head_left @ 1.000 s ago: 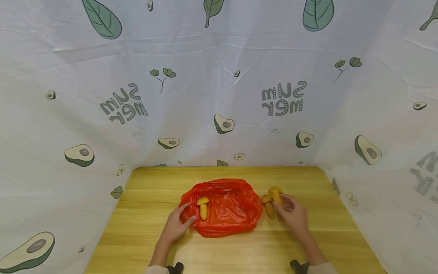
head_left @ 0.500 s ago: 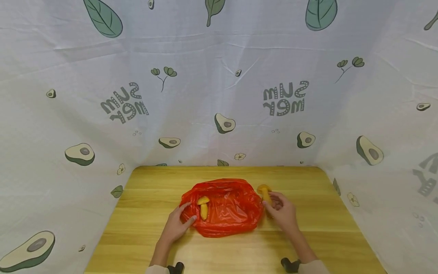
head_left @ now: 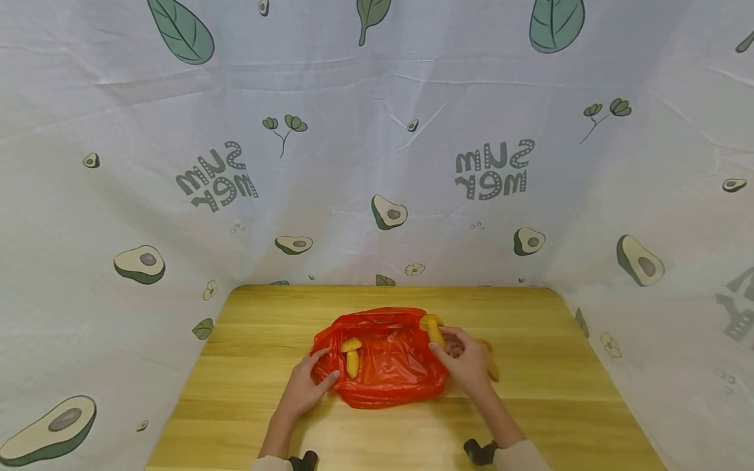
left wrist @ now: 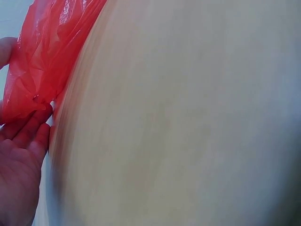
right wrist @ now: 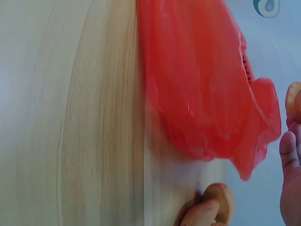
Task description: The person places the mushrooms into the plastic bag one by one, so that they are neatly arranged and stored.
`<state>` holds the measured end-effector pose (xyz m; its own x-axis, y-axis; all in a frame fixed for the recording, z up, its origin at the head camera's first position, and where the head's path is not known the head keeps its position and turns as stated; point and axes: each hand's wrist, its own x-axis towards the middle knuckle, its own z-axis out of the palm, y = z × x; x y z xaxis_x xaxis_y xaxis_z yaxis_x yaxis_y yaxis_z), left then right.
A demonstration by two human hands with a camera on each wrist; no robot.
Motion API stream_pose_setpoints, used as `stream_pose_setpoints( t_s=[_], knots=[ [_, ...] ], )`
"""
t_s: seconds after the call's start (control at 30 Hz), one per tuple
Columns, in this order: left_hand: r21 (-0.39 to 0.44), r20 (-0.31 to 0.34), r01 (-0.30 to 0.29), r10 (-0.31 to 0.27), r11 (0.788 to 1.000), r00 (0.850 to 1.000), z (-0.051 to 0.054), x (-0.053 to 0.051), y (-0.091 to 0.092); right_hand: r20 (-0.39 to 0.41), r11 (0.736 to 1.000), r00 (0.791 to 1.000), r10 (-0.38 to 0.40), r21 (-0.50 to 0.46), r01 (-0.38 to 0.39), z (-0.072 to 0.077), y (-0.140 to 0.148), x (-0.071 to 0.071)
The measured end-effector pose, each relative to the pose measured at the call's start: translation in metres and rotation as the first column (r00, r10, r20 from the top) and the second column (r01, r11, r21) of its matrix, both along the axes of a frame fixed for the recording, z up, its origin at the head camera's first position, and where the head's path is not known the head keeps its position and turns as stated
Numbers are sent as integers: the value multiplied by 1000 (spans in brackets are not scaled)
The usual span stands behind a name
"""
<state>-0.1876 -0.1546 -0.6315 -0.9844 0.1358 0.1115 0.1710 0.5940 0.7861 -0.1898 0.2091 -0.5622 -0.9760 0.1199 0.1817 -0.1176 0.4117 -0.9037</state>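
A red plastic bag (head_left: 389, 392) lies spread with its mouth upward on the wooden table. Inside it, at the left, rests a yellow mushroom (head_left: 352, 361). My left hand (head_left: 306, 389) grips the bag's left side, thumb and fingers on either side of the crumpled plastic (left wrist: 42, 70). A second mushroom (head_left: 432, 329) is pinched in my right hand (head_left: 465, 360), above the bag's right rim; the wrist view catches only part of this mushroom (right wrist: 294, 101). Behind the right hand, another mushroom (head_left: 493, 367) lies on the table, partly hidden.
The wooden table (head_left: 235, 366) ends at a patterned white cloth (head_left: 318, 163) that hangs behind and at both sides. In the right wrist view a slotted red edge (right wrist: 248, 69) shows at the bag's opening. More mushroom surface (right wrist: 207, 207) appears below the bag there.
My right hand has carried its mushroom leftward, from beside the bag to over its right rim. The mushroom on the table now shows right of that hand. My left hand stays put.
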Motion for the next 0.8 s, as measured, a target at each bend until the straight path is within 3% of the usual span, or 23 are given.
stream_pose_setpoints(
  t_s=[0.37, 0.57, 0.8],
  knots=[
    [5, -5, 1, -1, 1000, 1000, -1, 0, 0, -60, 996, 998, 18, 87, -13, -1, -32, -4],
    [13, -14, 6, -6, 1000, 1000, -1, 0, 0, -122, 997, 990, 66, 52, -60, -5, -49, -7],
    [18, -5, 5, -5, 1000, 1000, -1, 0, 0, -54, 994, 994, 96, 61, -92, -9, -67, -10]
  ],
)
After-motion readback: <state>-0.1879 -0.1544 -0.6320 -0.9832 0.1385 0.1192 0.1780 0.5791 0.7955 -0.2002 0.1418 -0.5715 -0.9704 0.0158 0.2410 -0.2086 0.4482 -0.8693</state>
